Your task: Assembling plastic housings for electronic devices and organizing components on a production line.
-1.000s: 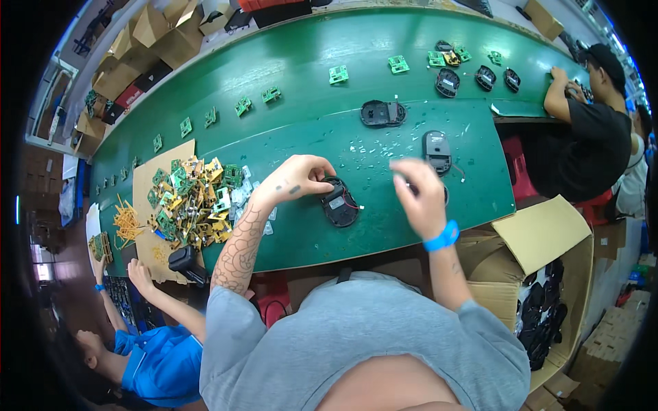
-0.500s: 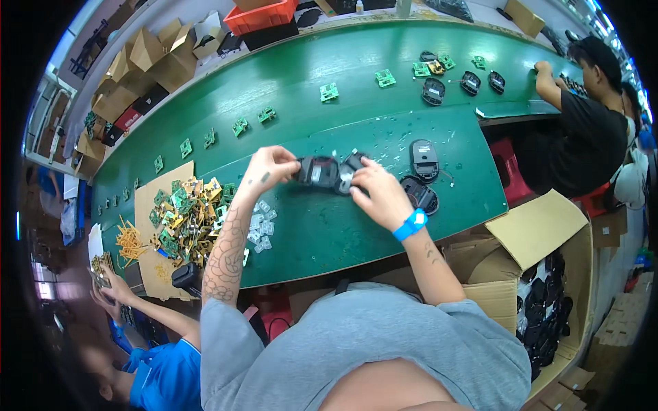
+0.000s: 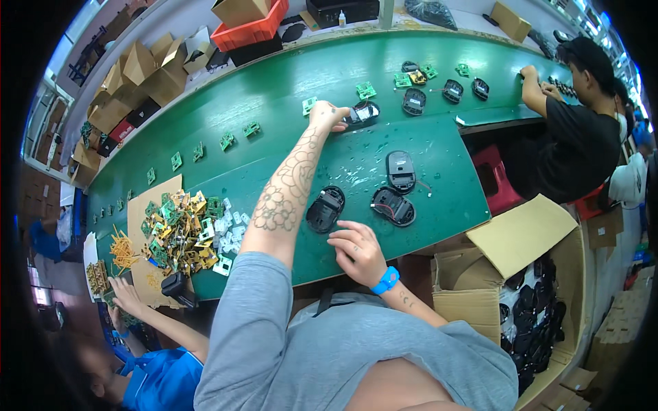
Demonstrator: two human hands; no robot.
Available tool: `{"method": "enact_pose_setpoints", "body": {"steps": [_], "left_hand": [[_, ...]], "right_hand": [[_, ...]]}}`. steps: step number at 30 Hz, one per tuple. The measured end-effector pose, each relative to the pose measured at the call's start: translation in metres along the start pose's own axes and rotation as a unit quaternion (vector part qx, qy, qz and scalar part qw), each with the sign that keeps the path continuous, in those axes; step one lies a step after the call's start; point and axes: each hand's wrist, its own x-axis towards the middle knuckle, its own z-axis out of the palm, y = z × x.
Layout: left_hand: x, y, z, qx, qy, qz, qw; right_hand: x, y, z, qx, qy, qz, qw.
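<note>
My left hand point(image 3: 330, 116) is stretched out to the far side of the green bench, its fingers closed on the left end of a black oval plastic housing point(image 3: 363, 114). Closer to me, my right hand point(image 3: 359, 252), with a blue band at the wrist, holds nothing; its fingers are bent but apart. Just beyond its fingertips lies a black housing point(image 3: 325, 209) with its inside facing up. To the right rest a black oval housing point(image 3: 401, 170) and, overlapping its near end, another black housing point(image 3: 393, 207) with thin wires.
A heap of green and yellow circuit boards point(image 3: 179, 233) lies on cardboard point(image 3: 137, 218), beside clear plastic pieces point(image 3: 229, 229). Single boards point(image 3: 227, 141) line the bench's far strip. A carton of black parts point(image 3: 497, 301) stands at right. One co-worker sits at each side.
My hands have parted: the left has reached away with a black housing, the right has drawn back toward me. A black housing now lies between them. The view has shifted slightly.
</note>
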Motion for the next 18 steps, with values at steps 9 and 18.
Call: {"method": "enact_pose_setpoints", "body": {"steps": [9,18], "left_hand": [[0.007,0.023,0.044,-0.04,0.056,-0.058,0.996],[0.014,0.053,0.054,-0.094,0.108,-0.102,0.984]], "right_hand": [[-0.005,0.003,0.001,0.022,0.006,0.009,1.0],[-0.003,0.002,0.0,0.008,0.022,-0.007,1.0]]}}
